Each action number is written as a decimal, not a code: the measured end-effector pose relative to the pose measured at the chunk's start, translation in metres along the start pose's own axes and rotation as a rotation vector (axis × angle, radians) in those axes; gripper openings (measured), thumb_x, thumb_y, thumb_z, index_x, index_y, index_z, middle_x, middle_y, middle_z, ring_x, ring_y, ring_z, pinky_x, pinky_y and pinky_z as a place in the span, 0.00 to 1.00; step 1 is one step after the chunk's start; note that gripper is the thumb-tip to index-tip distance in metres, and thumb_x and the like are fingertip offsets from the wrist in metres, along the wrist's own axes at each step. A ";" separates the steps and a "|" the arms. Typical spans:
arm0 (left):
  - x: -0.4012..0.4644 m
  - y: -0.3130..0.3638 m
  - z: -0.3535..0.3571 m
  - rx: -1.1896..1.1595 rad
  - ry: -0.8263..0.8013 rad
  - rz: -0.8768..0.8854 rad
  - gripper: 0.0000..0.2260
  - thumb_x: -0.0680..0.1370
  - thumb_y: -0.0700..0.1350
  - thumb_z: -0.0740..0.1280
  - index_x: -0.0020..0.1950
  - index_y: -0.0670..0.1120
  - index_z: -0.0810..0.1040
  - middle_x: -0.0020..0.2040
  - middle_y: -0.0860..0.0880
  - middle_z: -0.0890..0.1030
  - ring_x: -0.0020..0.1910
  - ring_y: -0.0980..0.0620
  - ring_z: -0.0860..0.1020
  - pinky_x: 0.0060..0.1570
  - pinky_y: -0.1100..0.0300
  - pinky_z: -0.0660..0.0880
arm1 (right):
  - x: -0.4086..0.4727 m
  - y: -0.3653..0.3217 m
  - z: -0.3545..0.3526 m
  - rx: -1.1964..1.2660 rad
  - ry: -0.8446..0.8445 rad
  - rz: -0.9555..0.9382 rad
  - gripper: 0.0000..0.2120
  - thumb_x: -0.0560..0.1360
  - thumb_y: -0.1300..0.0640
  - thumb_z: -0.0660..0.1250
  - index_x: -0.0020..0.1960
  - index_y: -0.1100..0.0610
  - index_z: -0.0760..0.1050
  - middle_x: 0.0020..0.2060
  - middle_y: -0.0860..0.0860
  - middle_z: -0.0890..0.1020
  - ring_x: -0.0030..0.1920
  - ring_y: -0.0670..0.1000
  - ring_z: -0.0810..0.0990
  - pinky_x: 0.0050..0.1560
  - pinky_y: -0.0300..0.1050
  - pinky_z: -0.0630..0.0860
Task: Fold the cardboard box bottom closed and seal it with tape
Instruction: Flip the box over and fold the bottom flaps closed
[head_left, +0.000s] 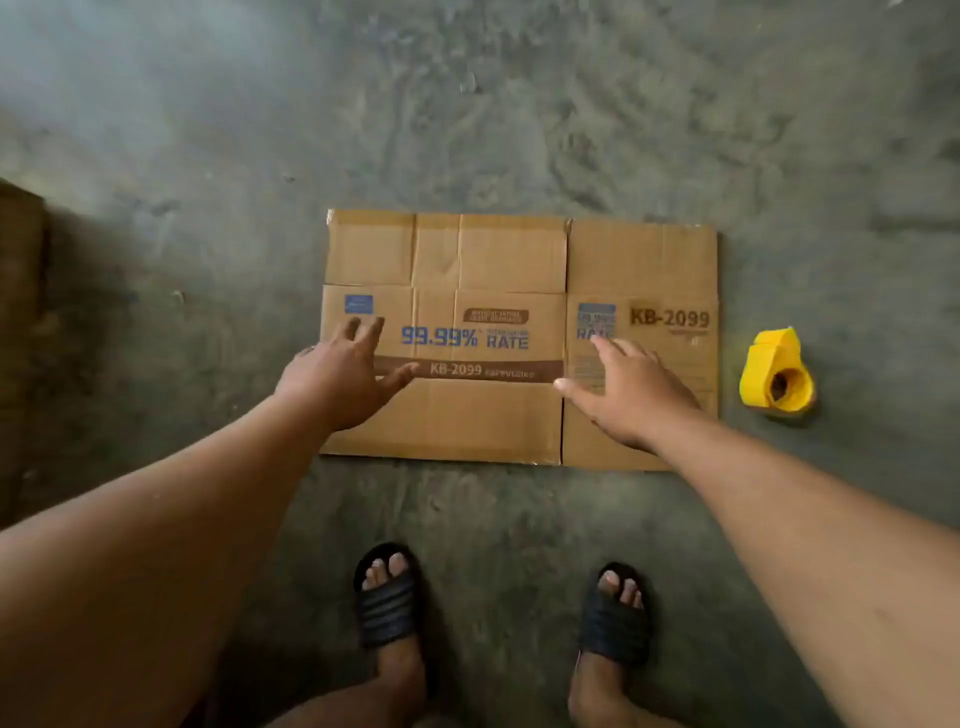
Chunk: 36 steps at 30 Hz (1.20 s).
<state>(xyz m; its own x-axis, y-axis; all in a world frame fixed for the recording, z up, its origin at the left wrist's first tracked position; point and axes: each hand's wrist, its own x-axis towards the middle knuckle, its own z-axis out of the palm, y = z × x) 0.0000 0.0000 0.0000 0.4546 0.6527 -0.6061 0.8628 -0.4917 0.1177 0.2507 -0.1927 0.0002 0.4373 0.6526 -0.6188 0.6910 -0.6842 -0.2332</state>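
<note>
Nearest the camera, at the bottom of the view, I see two feet in black slides (387, 608) planted on the concrete floor (519, 119). Just beyond them both arms reach forward and down. My left hand (337, 376) is spread wide, fingers splayed, over the left part of the flattened cardboard box (498, 254); my right hand (631, 392) is equally open, palm down, over the narrower right panel. Neither holds anything, and I cannot tell whether the palms are pressing the cardboard or hovering just above it.

That box lies collapsed flat on the floor, printed side up, its flaps extending toward and away from me. I judge the step in hand is picking it up and squaring it open, so I would grip opposite edges, push the creases into a rectangle, and only then fold the bottom flaps, short pair first.

Well to the right of the box sits the yellow tape dispenser (776, 374), apart from it but within reach.

Farther out the floor is grey, mottled and scuffed, and at the left edge there is something brown (21, 312) that I cannot identify.
</note>
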 end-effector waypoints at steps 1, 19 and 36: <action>0.008 -0.003 0.019 0.014 -0.023 -0.001 0.41 0.74 0.74 0.53 0.80 0.52 0.52 0.80 0.46 0.57 0.72 0.39 0.68 0.64 0.42 0.70 | 0.008 0.001 0.020 -0.001 -0.024 0.006 0.42 0.72 0.28 0.55 0.77 0.51 0.54 0.75 0.52 0.62 0.73 0.56 0.61 0.69 0.54 0.63; 0.096 -0.108 0.273 0.026 0.101 -0.267 0.47 0.68 0.79 0.53 0.78 0.61 0.35 0.80 0.40 0.40 0.79 0.38 0.41 0.72 0.34 0.55 | 0.112 0.054 0.281 0.070 0.235 0.045 0.45 0.71 0.34 0.63 0.78 0.53 0.48 0.77 0.60 0.47 0.75 0.61 0.47 0.74 0.54 0.50; 0.144 -0.104 0.257 -0.268 0.365 -0.359 0.57 0.59 0.81 0.60 0.80 0.53 0.51 0.70 0.34 0.66 0.70 0.34 0.65 0.68 0.42 0.66 | 0.173 0.062 0.236 0.073 0.309 -0.002 0.45 0.71 0.34 0.64 0.79 0.53 0.49 0.77 0.61 0.51 0.76 0.61 0.49 0.74 0.51 0.48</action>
<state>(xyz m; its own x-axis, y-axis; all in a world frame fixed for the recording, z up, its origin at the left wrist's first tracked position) -0.0808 -0.0032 -0.3014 0.1287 0.9315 -0.3401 0.9813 -0.0702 0.1790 0.2331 -0.1992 -0.2982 0.5978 0.7144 -0.3637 0.6537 -0.6970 -0.2946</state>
